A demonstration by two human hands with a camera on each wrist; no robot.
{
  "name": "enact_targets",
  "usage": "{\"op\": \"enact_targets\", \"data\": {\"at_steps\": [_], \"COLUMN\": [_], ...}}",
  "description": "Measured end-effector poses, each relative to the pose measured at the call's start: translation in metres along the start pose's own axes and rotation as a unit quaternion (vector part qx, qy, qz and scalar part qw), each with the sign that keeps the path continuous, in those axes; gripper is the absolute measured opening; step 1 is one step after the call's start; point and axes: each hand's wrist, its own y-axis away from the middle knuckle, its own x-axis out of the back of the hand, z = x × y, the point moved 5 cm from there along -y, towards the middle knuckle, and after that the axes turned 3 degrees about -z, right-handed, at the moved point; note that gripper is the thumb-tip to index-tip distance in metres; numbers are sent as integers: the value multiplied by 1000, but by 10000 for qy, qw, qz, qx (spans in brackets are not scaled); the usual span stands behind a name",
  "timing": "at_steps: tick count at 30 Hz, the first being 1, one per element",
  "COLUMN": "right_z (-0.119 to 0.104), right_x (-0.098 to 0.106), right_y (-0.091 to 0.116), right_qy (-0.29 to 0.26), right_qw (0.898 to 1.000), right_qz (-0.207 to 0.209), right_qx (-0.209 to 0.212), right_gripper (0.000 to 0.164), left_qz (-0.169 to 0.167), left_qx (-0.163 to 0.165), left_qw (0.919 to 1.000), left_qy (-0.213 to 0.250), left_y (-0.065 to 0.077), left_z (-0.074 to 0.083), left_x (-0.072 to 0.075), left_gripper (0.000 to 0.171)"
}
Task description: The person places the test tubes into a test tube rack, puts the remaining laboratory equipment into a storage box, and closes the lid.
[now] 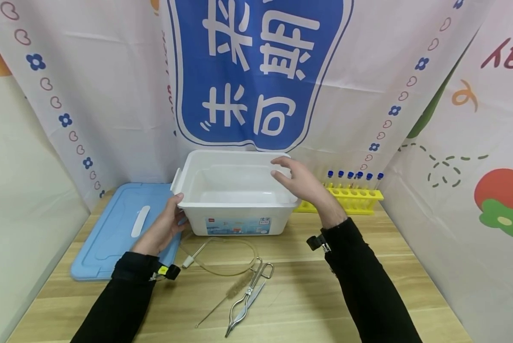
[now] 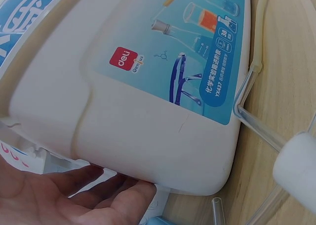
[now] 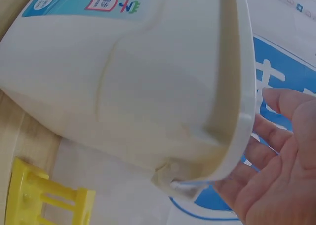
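A white plastic storage bin (image 1: pixel 235 216) with a blue printed label (image 2: pixel 197 47) stands uncovered at the back of the table; no contents show inside. My left hand (image 1: pixel 164 226) touches its left side, the thumb near the front corner of the rim. In the left wrist view, the fingers (image 2: pixel 133 198) lie fairly straight against the wall of the bin. Above the right end of the bin is my right hand (image 1: pixel 301 183), fingers spread and grasping nothing. From the right wrist, that hand's fingers (image 3: pixel 269 131) appear beside the rim; contact cannot be told.
A blue lid (image 1: pixel 110 228) lies left of the bin. Right of it stands a yellow test tube rack (image 1: pixel 355 194) with several blue-capped tubes. In front lie looped tubing (image 1: pixel 222 275) with a white stopper (image 1: pixel 188 261), a brush (image 1: pixel 238 286) and metal tongs (image 1: pixel 235 305).
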Motion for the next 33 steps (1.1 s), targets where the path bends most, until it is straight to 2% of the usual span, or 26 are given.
{"op": "enact_targets", "data": {"at_steps": [13, 25, 33], "right_z": [26, 43, 59], "right_x": [2, -3, -9], "right_y": [13, 18, 23], "right_qy": [-6, 37, -317], "right_qw": [9993, 9961, 9927], "right_qz": [371, 530, 642], "right_qx": [-93, -709, -967], "right_gripper": [62, 76, 79], "left_qz": [30, -9, 6], "left_qx": [10, -7, 4], "left_qw": [10000, 10000, 10000], "left_qy": [-20, -49, -46], "left_y": [-1, 0, 0], "left_z": [2, 0, 0], "left_x": [0, 0, 0], "left_gripper": [91, 91, 91]}}
